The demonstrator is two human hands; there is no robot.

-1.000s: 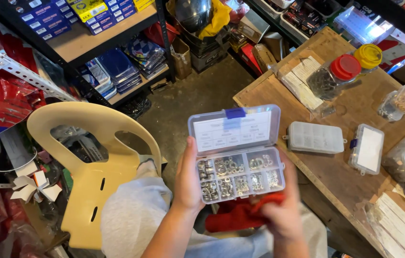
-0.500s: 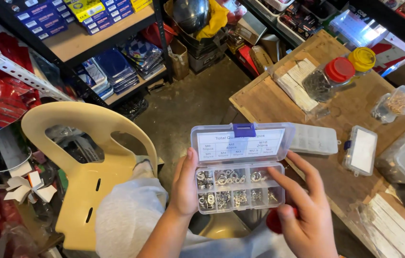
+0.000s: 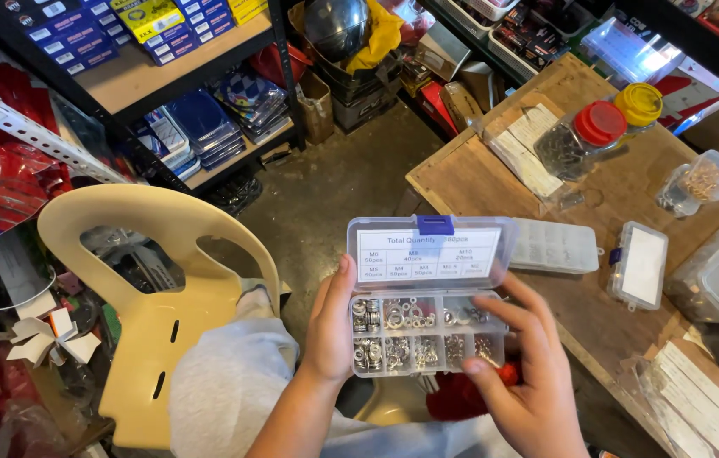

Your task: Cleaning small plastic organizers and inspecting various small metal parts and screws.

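Note:
A clear plastic compartment box (image 3: 424, 332) with its lid (image 3: 429, 253) swung open sits between my hands over my lap; its cells hold several small silver washers. My left hand (image 3: 331, 326) grips the box's left side. My right hand (image 3: 526, 366) holds the right side, thumb on the front edge and fingers over the right cells. A red object (image 3: 459, 397) shows just under the box, partly hidden by my right hand.
A wooden table (image 3: 495, 182) stands on the right with a closed clear box (image 3: 554, 246), a small white-lidded case (image 3: 640, 265), red-capped and yellow-capped jars (image 3: 590, 136) and white strips (image 3: 526, 144). A cream plastic chair (image 3: 160, 297) stands at left. Shelves with blue packs (image 3: 198, 127) line the back.
The box has stayed open between my hands and shifted slightly. My right hand came up from below it and now rests over the box's right side.

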